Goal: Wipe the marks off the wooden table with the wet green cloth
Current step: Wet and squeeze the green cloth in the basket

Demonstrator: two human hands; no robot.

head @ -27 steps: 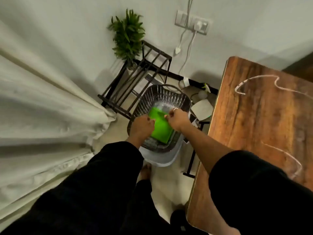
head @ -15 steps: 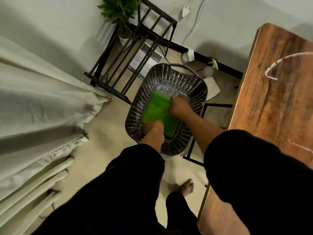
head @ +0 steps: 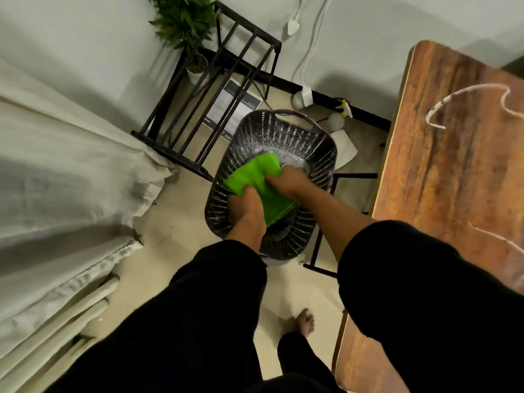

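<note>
Green cloth [head: 256, 177]: bright, folded into layers, bunched in the middle, inside dark slotted basket [head: 320, 154] on the floor. Water or suds glinting at basket bottom, just past the cloth's far edge.

Left hand [head: 246, 205] closed on the cloth's near-left edge, fingers curled under the fabric. Right hand [head: 287, 180] closed on the cloth's right side, ring visible on one finger. Both reaching down into the basket, black sleeves above.

Wooden table [head: 453, 171] right of basket, well apart from the cloth. White chalk-like marks [head: 442, 104] looping across its top, more [head: 499, 239] nearer the right sleeve. Untouched.

Around basket: black metal rack [head: 226, 75] beyond and left, paper sheet under it. Potted plant [head: 187, 26] at rack's far-left corner. White cables down the wall beyond, spray bottle [head: 338, 117] and a white sheet between basket and table. Pale curtain [head: 71, 154] far left. Bare foot [head: 306, 321] on the floor near side of basket.

Between basket and table: black table-leg frame [head: 326, 222], hard against the basket's right wall.
</note>
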